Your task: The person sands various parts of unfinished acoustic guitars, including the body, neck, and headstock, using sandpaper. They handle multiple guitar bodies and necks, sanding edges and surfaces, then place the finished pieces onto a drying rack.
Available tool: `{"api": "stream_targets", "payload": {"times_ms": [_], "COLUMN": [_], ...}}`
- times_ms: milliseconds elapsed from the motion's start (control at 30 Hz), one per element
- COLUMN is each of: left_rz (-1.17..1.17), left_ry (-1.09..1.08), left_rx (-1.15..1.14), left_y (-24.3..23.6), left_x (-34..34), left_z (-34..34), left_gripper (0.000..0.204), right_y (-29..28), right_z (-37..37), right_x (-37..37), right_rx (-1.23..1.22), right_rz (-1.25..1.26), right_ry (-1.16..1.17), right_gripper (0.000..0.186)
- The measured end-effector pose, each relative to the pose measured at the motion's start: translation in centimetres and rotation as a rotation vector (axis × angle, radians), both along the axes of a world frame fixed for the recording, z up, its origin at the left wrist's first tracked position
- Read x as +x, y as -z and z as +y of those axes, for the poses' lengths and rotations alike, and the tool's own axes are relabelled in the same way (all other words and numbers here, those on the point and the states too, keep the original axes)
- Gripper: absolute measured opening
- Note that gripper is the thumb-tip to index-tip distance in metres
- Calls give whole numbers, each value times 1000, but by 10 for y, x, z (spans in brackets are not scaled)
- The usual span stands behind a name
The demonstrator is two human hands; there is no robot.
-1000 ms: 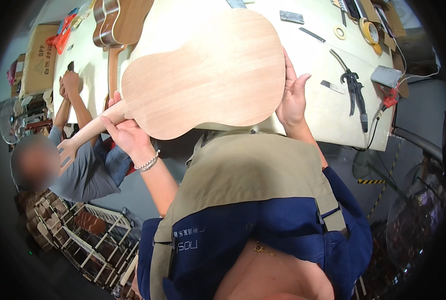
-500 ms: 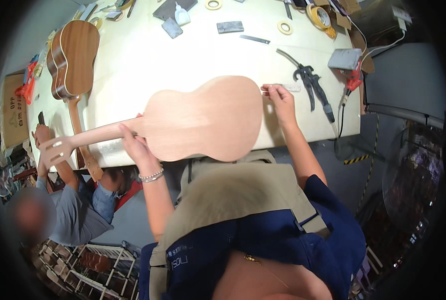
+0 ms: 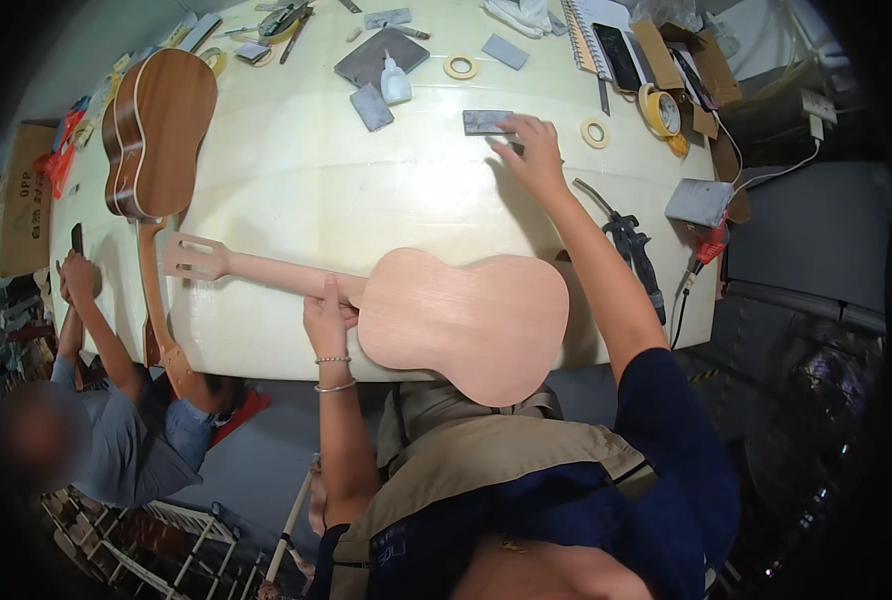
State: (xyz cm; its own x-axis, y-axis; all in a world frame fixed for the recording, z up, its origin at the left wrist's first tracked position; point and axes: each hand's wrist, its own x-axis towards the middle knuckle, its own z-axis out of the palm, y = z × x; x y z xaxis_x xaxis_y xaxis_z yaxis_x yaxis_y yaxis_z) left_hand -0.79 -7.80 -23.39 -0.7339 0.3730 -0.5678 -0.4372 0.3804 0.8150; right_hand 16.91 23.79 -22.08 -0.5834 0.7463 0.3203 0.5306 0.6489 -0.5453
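Your pale table (image 3: 296,150) fills most of the view, cluttered along its far side, with grey floor (image 3: 246,440) below its near edge. On your left sits a co-worker (image 3: 136,445) in a grey shirt, face blurred, forearms at the table. A pale rack (image 3: 201,520) stands at lower left, its load too dim to make out and its lower part cut off. A cardboard box (image 3: 24,215) stands beyond the table's left edge. A brown guitar (image 3: 171,125) lies on the table's left part, neck toward the co-worker.

The unfinished pale guitar (image 3: 466,325) is in front of you, body reaching past the near edge; you can't tell whether it rests on the table. Your left hand (image 3: 331,318) grips its neck beside the body, some fingers hidden underneath. Your right forearm partly covers a black air gun (image 3: 638,255). Your right hand (image 3: 534,152) is at the right end of a grey block (image 3: 481,122), fingers bent, thumb apart from them; contact is unclear. The block's right end is partly covered by your fingers.
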Motion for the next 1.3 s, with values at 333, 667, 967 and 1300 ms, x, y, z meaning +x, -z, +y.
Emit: {"api": "stream_targets", "payload": {"times_ms": [333, 667, 967, 1300], "left_rz": [-22, -6, -61, -52], "left_ry": [291, 237, 214, 161], "left_rx": [-284, -258, -268, -171], "left_y": [-29, -36, -35, -29], "left_x": [-27, -30, -31, -28], "left_z": [11, 13, 16, 14], "left_gripper": [51, 40, 38, 33], "right_y": [9, -31, -7, -17], "right_z": [41, 11, -39, -47], "right_x": [-21, -107, -201, -166], "right_rx": [49, -443, 340, 8], "right_rz": [-243, 21, -479, -353], "right_ry": [-47, 17, -9, -96], "right_gripper": [50, 49, 46, 44]}}
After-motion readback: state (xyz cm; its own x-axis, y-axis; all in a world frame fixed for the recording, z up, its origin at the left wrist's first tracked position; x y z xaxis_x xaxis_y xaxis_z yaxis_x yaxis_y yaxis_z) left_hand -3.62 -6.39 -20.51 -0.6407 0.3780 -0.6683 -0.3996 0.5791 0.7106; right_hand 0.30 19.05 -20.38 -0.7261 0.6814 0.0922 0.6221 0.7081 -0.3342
